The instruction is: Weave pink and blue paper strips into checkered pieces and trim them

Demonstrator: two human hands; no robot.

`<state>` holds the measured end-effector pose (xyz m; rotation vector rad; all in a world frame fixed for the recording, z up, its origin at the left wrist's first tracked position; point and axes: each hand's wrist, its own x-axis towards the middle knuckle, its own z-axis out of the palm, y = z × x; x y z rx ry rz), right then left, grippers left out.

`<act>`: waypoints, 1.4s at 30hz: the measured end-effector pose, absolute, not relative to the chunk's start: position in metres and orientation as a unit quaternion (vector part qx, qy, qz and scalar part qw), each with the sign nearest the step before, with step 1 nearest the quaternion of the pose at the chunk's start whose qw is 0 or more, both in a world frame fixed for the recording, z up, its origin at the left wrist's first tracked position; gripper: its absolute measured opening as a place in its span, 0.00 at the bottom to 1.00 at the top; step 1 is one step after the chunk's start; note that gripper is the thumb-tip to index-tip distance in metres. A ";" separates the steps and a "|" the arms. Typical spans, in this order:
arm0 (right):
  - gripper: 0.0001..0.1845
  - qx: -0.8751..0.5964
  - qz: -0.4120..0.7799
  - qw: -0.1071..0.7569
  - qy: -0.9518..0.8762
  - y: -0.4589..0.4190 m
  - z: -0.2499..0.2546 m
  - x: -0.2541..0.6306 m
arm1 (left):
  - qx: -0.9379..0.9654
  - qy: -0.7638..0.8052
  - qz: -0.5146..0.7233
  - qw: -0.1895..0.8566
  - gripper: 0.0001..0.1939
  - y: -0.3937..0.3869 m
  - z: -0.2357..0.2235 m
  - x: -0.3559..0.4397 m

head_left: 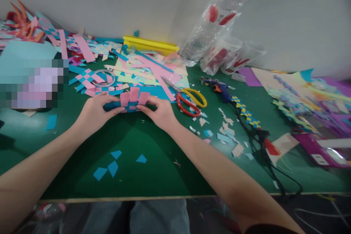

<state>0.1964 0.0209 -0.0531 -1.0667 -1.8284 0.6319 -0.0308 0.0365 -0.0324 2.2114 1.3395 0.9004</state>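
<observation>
Toward nine o'clock from centre, over the green tabletop [161, 175], left hand [95, 111] and right hand [160, 112] each pinch a side of the pink-and-blue woven paper [133, 103], apparently mid-fold; next move likely calls for one side held firm while a pink tab [134, 94] gets tucked.

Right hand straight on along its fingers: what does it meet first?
The pink-and-blue woven paper pinched in the right hand; beyond it, probably the left hand, though depth is unclear.
</observation>
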 end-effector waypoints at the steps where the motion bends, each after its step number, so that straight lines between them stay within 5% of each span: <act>1: 0.08 -0.434 0.255 0.443 -0.742 0.021 -0.054 0.197 | 0.792 0.478 0.322 0.201 0.10 0.036 -0.032 -0.031; 15: 0.07 -0.439 0.307 0.425 -0.730 0.020 -0.052 0.195 | 0.791 0.447 0.372 0.191 0.09 0.037 -0.037 -0.032; 19: 0.08 -0.439 0.410 0.491 -0.631 0.018 -0.047 0.193 | 0.737 0.427 0.458 0.254 0.23 0.036 -0.030 -0.029; 25: 0.11 -0.407 0.516 0.606 -0.447 0.013 -0.046 0.180 | 0.713 0.278 0.516 0.385 0.20 0.034 -0.028 -0.027; 29: 0.14 -0.384 0.569 0.593 -0.422 0.007 -0.049 0.170 | 0.783 0.394 0.381 0.296 0.17 0.027 -0.024 -0.023; 42: 0.15 -0.403 0.531 0.554 -0.499 0.018 -0.047 0.184 | 0.800 0.449 0.345 0.200 0.14 0.025 -0.018 -0.024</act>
